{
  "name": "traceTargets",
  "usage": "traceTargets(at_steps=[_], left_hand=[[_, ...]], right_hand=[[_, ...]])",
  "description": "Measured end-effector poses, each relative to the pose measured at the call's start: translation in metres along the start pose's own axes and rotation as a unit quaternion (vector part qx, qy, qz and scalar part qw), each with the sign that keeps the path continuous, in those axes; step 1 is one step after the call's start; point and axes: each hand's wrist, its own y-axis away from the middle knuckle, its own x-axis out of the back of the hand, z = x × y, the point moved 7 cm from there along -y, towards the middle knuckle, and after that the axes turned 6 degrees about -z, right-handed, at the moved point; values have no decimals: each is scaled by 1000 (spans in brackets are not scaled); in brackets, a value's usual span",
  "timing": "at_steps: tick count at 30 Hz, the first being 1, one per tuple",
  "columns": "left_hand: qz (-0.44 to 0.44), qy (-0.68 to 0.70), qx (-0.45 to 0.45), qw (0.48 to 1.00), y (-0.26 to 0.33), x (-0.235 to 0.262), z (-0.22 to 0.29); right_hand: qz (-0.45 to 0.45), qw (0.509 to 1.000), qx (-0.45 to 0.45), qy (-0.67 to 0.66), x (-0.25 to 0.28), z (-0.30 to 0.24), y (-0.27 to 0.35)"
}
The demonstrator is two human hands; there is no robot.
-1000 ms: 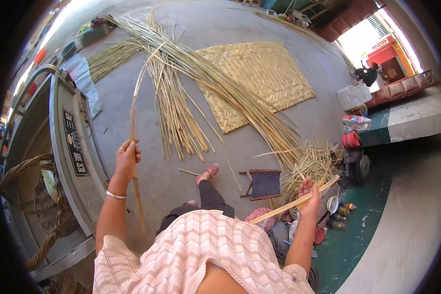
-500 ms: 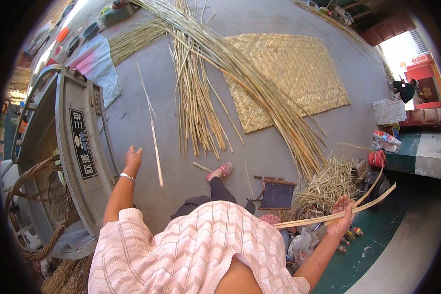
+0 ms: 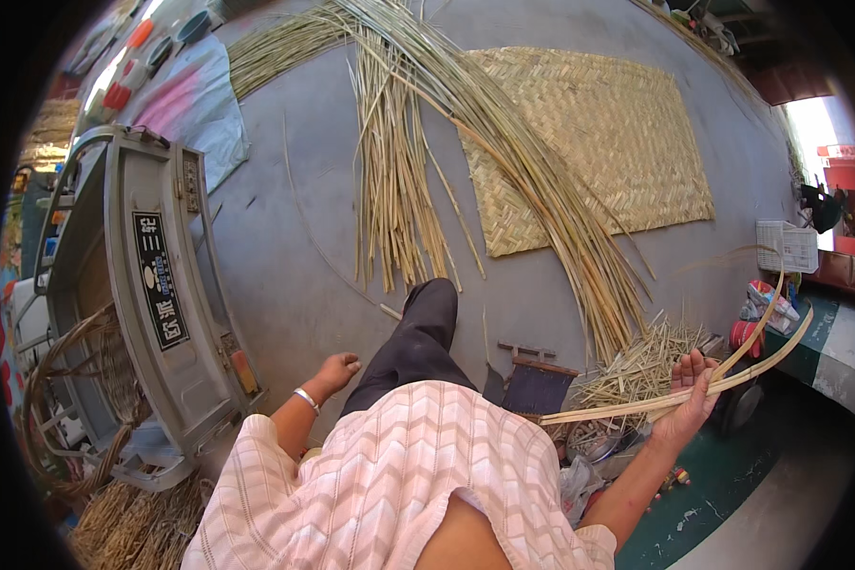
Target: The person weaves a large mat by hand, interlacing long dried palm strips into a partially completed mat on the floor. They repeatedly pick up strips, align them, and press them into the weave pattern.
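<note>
1. Right hand (image 3: 691, 399): fingers curled shut round a few long, flat, pale bamboo strips (image 3: 722, 375). The strips bow outward and curve up toward the right edge of the floor.
2. Left hand (image 3: 337, 368): hangs loosely half-open, palm down, holding nothing, above the bare floor beside the dark trouser leg (image 3: 418, 337). A silver bangle (image 3: 305, 399) sits on the wrist.
3. Woven mat (image 3: 589, 142): rectangular, straw-yellow, herringbone weave, lying flat at the far right of the concrete floor (image 3: 294, 256).
4. Long strip bundle (image 3: 503, 142): a thick sheaf of thin, straight, dry canes runs diagonally across the mat's left edge down to a heap of short offcuts (image 3: 646, 366) near the right hand.
5. A second, looser fan of shorter strips (image 3: 394, 209) lies left of the sheaf.
6. Floor: smooth grey concrete, sunlit; a green-painted strip (image 3: 722, 494) at the near right corner.
7. Grey metal machine body (image 3: 147, 294) stands at the floor's left edge, carrying a black upright rectangular plate (image 3: 160, 280) with light lettering.
8. A small low stool (image 3: 539, 380) with a blue seat stands in front of the person.
</note>
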Motion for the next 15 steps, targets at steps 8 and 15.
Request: traceTargets(at_steps=[8,15], left_hand=[[43,174,70,981,-52,62,84],[-12,115,-85,990,-135,87,312]], right_hand=[[-44,998,53,-8,-95,-17,-81],[-69,995,64,-17,-192,-26,-187]])
